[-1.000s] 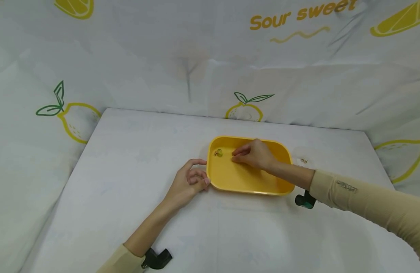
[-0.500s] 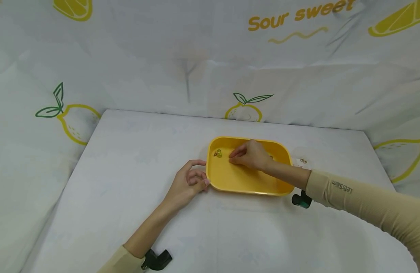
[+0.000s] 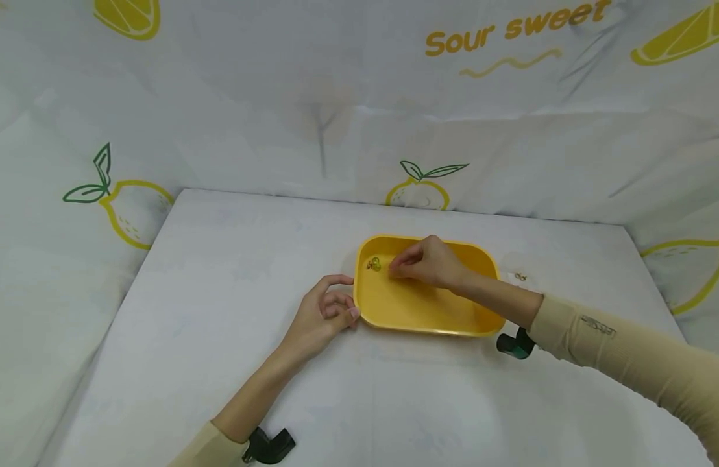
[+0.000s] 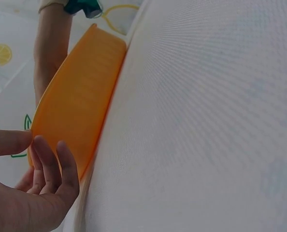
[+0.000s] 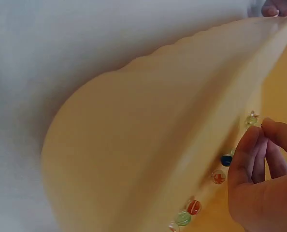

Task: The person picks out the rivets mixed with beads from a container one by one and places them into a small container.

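Evidently the right hand [image 3: 432,263] is pinching — whether on anything, I cannot tell — near marbles [image 5: 194,207] in the yellow tray [image 3: 389,303]. The left hand [image 3: 314,319] is touching its end, fingers loose; I'm favouring low, slow moves so none roll.

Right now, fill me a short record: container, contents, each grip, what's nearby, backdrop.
Container: yellow tray, on a white table
Contents: round beads, including blue, red and green
Left grip: touching the tray's left end from outside
Right grip: over the tray, thumb and finger tips together; anything held is unclear
Nearby: small gold-toned items right of the tray, too small to identify
Backdrop: white sheet with lemon prints
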Demonstrator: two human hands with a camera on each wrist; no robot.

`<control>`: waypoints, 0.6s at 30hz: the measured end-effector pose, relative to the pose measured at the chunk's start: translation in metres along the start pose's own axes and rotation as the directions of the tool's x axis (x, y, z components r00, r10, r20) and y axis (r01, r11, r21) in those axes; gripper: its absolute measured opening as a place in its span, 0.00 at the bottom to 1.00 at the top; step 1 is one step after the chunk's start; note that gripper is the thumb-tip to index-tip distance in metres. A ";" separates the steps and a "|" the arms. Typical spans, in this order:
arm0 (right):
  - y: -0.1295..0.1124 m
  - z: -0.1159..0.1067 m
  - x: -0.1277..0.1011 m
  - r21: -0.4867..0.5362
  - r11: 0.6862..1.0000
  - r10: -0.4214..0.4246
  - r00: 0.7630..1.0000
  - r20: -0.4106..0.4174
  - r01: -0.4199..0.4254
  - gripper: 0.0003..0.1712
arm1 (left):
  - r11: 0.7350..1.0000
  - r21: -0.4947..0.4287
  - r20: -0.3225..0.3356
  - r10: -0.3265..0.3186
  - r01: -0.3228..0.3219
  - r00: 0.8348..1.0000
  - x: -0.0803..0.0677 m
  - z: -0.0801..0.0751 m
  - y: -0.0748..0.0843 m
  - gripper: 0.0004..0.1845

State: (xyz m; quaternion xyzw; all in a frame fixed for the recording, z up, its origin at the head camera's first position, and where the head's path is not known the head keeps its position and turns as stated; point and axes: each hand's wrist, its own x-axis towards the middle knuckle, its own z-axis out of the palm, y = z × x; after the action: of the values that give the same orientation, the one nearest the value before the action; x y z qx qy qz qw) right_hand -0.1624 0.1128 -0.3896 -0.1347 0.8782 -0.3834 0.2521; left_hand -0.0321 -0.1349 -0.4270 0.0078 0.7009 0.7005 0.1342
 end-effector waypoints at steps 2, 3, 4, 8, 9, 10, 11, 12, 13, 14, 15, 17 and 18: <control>-0.002 0.000 -0.002 0.014 1.000 0.001 1.000 -0.003 -0.001 0.10 | 1.000 -0.001 0.002 0.001 -0.001 1.000 0.000 0.000 0.000 0.30; -0.003 -0.001 -0.003 0.022 1.000 -0.005 1.000 -0.003 0.005 0.10 | 1.000 -0.002 0.004 0.003 -0.003 1.000 0.000 0.000 0.000 0.30; -0.003 -0.001 -0.004 0.032 0.999 -0.016 1.000 -0.004 0.017 0.10 | 1.000 -0.004 0.006 0.004 -0.004 1.000 0.000 0.000 0.000 0.30; -0.006 -0.003 -0.008 0.062 0.997 -0.045 0.999 -0.009 0.046 0.10 | 1.000 -0.007 0.013 0.008 -0.008 1.000 0.000 0.000 0.000 0.30; -0.006 -0.004 -0.009 0.072 0.996 -0.050 0.999 -0.007 0.051 0.10 | 1.000 -0.008 0.014 0.009 -0.009 1.000 0.000 0.000 0.001 0.30; -0.007 -0.005 -0.010 0.082 0.995 -0.049 0.999 -0.007 0.050 0.11 | 1.000 -0.008 0.016 0.009 -0.009 1.000 -0.001 0.000 0.001 0.29; -0.007 -0.005 -0.011 0.094 0.995 -0.046 0.999 -0.006 0.046 0.11 | 1.000 -0.009 0.016 0.009 -0.009 1.000 -0.001 0.000 0.001 0.29; -0.008 -0.006 -0.012 0.104 0.993 -0.046 0.999 -0.004 0.046 0.11 | 1.000 -0.008 0.016 0.009 -0.009 1.000 -0.001 0.000 0.001 0.29; -0.008 -0.007 -0.013 0.114 0.992 -0.047 0.999 -0.002 0.047 0.11 | 1.000 -0.008 0.015 0.009 -0.009 1.000 -0.001 0.000 0.000 0.29; -0.009 -0.008 -0.014 0.126 0.991 -0.049 0.999 0.001 0.049 0.11 | 1.000 -0.007 0.015 0.008 -0.008 1.000 -0.001 0.000 0.000 0.29; -0.010 -0.008 -0.016 0.137 0.989 -0.051 0.999 0.003 0.050 0.11 | 1.000 -0.005 0.015 0.007 -0.006 1.000 -0.001 0.000 0.000 0.29; -0.011 -0.009 -0.018 0.152 0.987 -0.052 0.999 0.007 0.050 0.11 | 1.000 -0.003 0.013 0.005 -0.005 1.000 -0.001 0.000 0.000 0.29; -0.012 -0.010 -0.020 0.154 0.987 -0.055 0.998 0.006 0.054 0.11 | 1.000 -0.002 0.013 0.005 -0.005 1.000 -0.001 -0.001 0.000 0.29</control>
State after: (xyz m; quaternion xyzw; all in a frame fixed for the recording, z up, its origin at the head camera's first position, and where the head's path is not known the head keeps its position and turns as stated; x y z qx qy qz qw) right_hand -0.1508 0.1189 -0.3682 -0.1408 0.8408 -0.4558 0.2558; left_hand -0.0317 -0.1356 -0.4269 0.0138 0.6993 0.7015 0.1371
